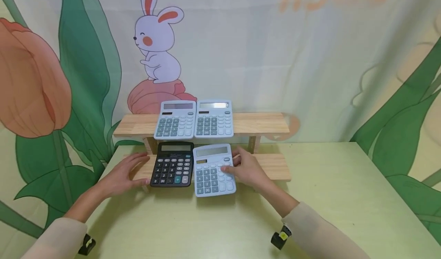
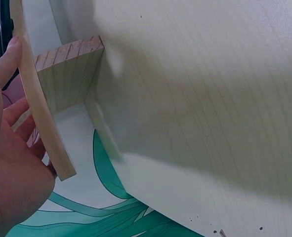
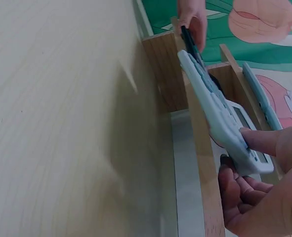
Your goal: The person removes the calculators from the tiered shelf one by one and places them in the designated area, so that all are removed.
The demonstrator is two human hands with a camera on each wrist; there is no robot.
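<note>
My right hand [image 1: 249, 168] pinches the right edge of a pale blue calculator [image 1: 213, 175], thumb on its keys and fingers behind it. The right wrist view shows this calculator [image 3: 210, 101] tilted at the lower wooden shelf. Beside it on the left, a black calculator [image 1: 172, 167] leans on that shelf. My left hand [image 1: 122, 175] is at the shelf's left end, fingers spread and thumb near the black calculator's lower left corner. In the left wrist view, the left thumb lies against the shelf board [image 2: 47, 118]; whether it touches the calculator is unclear.
Two more pale blue calculators, a left one [image 1: 175, 120] and a right one [image 1: 214, 118], lean side by side on the upper wooden shelf [image 1: 262, 123]. The stand is on a pale table [image 1: 330, 197], before a curtain [image 1: 255, 52] printed with a rabbit and tulips.
</note>
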